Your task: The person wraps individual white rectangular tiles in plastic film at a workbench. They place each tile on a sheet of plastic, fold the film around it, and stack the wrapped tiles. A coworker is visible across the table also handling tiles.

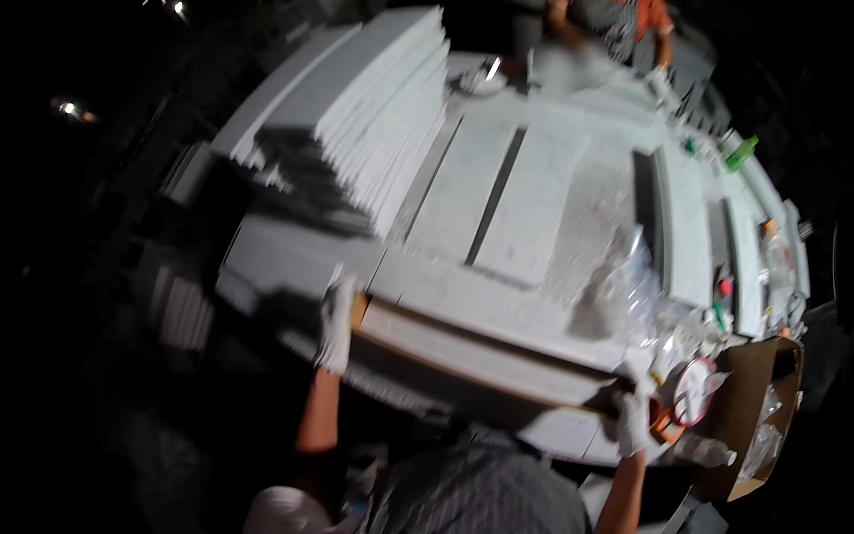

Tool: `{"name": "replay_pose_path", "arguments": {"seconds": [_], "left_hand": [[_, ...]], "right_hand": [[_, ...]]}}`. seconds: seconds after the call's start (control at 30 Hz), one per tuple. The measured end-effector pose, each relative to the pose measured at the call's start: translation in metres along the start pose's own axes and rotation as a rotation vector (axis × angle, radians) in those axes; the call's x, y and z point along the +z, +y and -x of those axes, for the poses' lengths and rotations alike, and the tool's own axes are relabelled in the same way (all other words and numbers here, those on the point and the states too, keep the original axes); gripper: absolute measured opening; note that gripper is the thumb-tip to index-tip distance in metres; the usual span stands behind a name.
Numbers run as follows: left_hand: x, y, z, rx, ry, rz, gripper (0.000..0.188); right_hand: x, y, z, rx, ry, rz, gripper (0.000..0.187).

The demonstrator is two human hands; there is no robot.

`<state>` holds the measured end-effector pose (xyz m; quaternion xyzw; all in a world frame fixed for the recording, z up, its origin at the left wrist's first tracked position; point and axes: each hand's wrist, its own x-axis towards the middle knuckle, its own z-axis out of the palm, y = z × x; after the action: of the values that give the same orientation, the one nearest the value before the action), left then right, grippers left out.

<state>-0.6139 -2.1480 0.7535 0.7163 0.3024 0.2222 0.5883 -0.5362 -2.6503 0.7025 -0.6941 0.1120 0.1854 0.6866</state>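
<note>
A long, narrow pale board (480, 358) with brown edges lies across the near side of the worktable, between my two hands. My left hand (335, 327), in a white glove, grips its left end, fingers pointing away from me. At the right end, my right hand (632, 418), gloved as well, is closed on the board; shadow and blur hide part of its fingers. Just beyond the right hand sits a crumpled clear plastic bag (630, 289). A roll of tape (694, 392) with a red rim is beside that hand.
A tall stack of pale boards (374, 116) stands at the far left. Flat panels (529, 205) cover the table (427, 289). At right are a cardboard box (743, 392), a clear bottle (707, 451) and a green bottle (741, 154). Another person (614, 27) works across the table.
</note>
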Motion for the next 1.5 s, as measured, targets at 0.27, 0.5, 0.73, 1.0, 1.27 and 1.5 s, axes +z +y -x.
{"name": "replay_pose_path", "arguments": {"seconds": [0.27, 0.5, 0.73, 1.0, 1.27, 1.5], "left_hand": [[0.019, -0.006, 0.016, 0.252, -0.029, -0.614, 0.048], [0.012, -0.01, 0.018, 0.238, -0.072, -0.593, 0.054], [0.032, 0.009, 0.024, 0.076, -0.051, -0.592, 0.059], [0.028, -0.01, 0.022, 0.1, 0.124, -0.649, 0.047], [0.02, -0.013, 0.024, 0.083, 0.026, -0.532, 0.03], [0.032, 0.007, 0.031, 0.525, -0.155, -1.129, 0.023]], "right_hand": [[-0.011, 0.012, -0.004, 0.019, 0.017, -0.034, 0.057], [-0.009, 0.008, 0.005, 0.017, -0.04, -0.112, 0.06], [-0.003, 0.002, 0.005, 0.076, 0.053, -0.066, 0.061], [-0.07, 0.055, 0.012, -0.08, -0.02, -0.192, 0.059], [-0.048, 0.028, -0.024, 0.13, -0.16, 0.203, 0.057], [-0.019, 0.021, -0.028, -0.138, 0.026, 0.336, 0.049]]}}
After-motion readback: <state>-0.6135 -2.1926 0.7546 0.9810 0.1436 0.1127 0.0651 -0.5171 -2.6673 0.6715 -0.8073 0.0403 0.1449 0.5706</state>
